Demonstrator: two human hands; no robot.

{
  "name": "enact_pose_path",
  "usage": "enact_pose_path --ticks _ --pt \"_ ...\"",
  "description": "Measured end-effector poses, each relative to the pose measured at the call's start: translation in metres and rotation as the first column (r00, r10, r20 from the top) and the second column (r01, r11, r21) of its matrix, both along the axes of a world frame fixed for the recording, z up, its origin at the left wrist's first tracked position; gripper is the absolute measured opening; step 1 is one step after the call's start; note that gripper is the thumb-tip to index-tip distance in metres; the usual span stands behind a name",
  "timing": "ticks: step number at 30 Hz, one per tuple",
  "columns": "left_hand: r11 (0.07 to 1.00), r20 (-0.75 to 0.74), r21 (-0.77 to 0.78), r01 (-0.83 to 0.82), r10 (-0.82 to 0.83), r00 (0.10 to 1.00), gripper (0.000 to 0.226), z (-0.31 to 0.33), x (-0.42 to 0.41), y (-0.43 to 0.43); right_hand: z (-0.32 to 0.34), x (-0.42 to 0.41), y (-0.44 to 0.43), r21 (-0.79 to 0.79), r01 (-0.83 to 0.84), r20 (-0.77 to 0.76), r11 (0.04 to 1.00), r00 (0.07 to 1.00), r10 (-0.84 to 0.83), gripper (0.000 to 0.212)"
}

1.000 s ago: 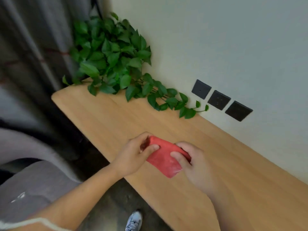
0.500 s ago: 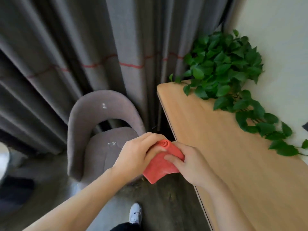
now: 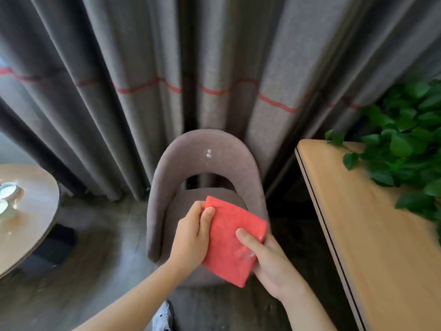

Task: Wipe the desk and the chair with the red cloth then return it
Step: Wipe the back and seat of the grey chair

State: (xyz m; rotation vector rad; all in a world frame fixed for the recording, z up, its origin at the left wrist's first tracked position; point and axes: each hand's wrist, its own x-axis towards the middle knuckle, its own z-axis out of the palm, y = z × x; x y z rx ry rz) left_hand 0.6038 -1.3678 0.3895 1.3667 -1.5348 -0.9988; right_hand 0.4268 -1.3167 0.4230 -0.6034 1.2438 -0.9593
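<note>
left hand point(image 3: 191, 237) gripping red cloth point(image 3: 232, 244); right hand point(image 3: 269, 261) gripping it; above chair point(image 3: 205, 163)

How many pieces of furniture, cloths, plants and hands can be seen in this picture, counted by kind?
Furniture: 3, the grey chair, the wooden desk, the round table
Cloths: 1, the red cloth
Plants: 1, the leafy plant
Hands: 2, left hand, right hand
Total: 7
</note>
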Motion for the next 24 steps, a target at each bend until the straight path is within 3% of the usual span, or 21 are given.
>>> enact_pose_path --ticks 3,6,12,15,19,24 --pt "0.994 0.085 0.099 0.044 -0.052 0.995 0.038 -0.038 0.042 -0.036 -0.030 0.033 -0.033 0.065 0.024 -0.149 0.998 0.989 -0.014 0.034" --pt "0.978 0.156 0.206 0.041 -0.074 0.985 0.022 -0.079 0.077 -0.068 -0.066 0.049 -0.065 0.117 0.122 -0.279 0.986 0.957 -0.086 0.029" --pt "0.978 0.376 0.208 -0.025 -0.056 0.925 0.034 -0.156 0.118 -0.126 -0.167 0.025 -0.121 0.106 0.245 -0.449 0.964 0.877 -0.173 0.022" --pt "0.994 0.480 0.109 -0.018 -0.037 0.876 0.035 -0.202 0.124 -0.160 -0.228 0.006 -0.152 0.070 0.247 -0.443 0.967 0.876 -0.192 0.013" --pt "0.983 0.636 -0.150 0.106 0.013 0.772 0.047 -0.255 0.121 -0.214 -0.306 -0.008 -0.204 -0.080 0.182 -0.477 0.980 0.856 -0.198 0.001" --pt "0.895 0.738 -0.428 0.124 0.267 0.619 0.051 -0.303 0.132 -0.267 -0.377 -0.009 -0.264 -0.302 0.022 -0.586 0.953 0.784 -0.204 0.009"
